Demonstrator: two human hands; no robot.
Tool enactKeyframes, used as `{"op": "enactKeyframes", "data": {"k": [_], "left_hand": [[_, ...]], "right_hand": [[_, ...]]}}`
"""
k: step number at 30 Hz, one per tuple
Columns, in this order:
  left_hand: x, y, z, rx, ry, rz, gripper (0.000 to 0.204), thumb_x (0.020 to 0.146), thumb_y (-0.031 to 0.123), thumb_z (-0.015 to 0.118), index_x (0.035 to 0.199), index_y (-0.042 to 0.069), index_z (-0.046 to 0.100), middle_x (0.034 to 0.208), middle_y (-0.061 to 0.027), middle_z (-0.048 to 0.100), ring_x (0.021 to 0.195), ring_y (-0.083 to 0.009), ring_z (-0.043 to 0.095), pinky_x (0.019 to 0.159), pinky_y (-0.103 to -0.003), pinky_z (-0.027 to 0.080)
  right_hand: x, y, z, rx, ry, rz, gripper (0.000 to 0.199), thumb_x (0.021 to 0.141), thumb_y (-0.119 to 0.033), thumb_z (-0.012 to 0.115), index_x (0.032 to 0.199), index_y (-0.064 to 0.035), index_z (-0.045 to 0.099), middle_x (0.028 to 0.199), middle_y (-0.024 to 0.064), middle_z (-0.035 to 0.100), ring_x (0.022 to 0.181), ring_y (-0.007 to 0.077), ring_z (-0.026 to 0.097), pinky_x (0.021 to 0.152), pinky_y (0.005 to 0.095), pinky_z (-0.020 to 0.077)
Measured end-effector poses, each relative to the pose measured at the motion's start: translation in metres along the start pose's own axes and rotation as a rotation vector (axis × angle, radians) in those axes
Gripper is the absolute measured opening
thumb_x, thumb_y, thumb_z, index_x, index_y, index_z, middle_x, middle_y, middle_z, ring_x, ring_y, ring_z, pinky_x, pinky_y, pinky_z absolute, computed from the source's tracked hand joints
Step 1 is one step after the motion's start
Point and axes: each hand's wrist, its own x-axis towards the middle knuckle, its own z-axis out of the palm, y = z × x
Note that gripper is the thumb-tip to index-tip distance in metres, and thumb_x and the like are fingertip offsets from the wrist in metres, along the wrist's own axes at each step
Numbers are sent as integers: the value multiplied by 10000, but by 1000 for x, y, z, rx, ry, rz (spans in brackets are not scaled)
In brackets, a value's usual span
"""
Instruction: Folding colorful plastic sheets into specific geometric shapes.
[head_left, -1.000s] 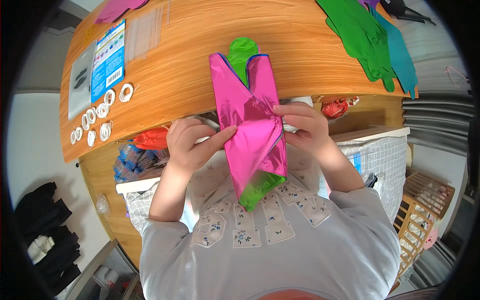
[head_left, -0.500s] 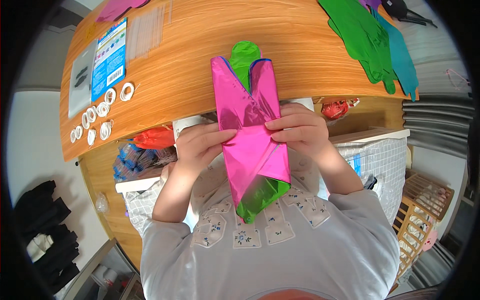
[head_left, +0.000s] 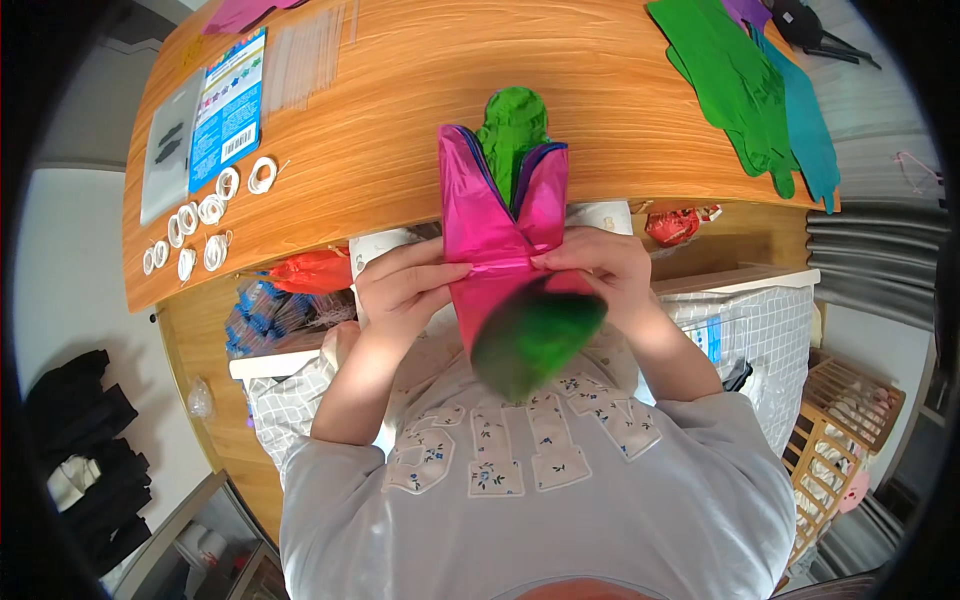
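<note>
Hands pinch a pink foil balloon at mid-frame

Fingers of both hands are closed on a flat pink foil balloon [head_left: 490, 235] in the middle of the frame, just below the near edge of the wooden surface [head_left: 400, 120]. The left hand [head_left: 405, 290] grips it from the left, fingertips pressed along a crease across the foil. The right hand [head_left: 605, 270] grips it from the right at the same crease, so the two sets of fingertips nearly meet. Above the crease the balloon splits into two upright lobes that lie over the surface edge. A green foil piece [head_left: 512, 125] shows between and above the lobes, resting on the wood. Below the hands a blurred green shape [head_left: 535, 335] hangs against the grey shirt; its outline is too smeared to tell more.

At the upper left of the frame lie a blue printed card [head_left: 230, 105], a grey packet [head_left: 165, 160] and a scatter of white ribbon coils [head_left: 200, 225]. At the upper right lie flat green foil sheets [head_left: 735, 80] with a teal sheet [head_left: 805, 125] beside them. An orange-red foil piece [head_left: 315, 270] sits left of the left hand, under the surface edge
</note>
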Motion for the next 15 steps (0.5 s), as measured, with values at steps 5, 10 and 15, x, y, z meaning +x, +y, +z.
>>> {"op": "enactKeyframes", "data": {"k": [5,10,15], "left_hand": [[-33,0,22,-194,251,-326,275,753,-83,846,1004,-6,763,944,-120,775,803,-133,720,696,-248,565],[-27,8,43,-491,500,-517,320,835,-164,721,1115,-29,648,902,-119,757,805,-158,729,779,-273,574],[-31,7,44,-571,514,-628,358,857,-77,795,1160,-15,615,975,-107,762,746,-80,668,636,-176,490]], "right_hand": [[-5,-17,22,247,276,440,79,943,33,696,1007,23,742,893,43,753,757,90,639,707,233,494],[-12,-9,21,433,306,604,137,968,-28,727,1093,28,736,973,23,751,860,45,636,735,219,491],[-9,-9,21,434,311,663,131,977,-43,721,1095,15,734,964,16,743,831,41,625,710,211,479]]}}
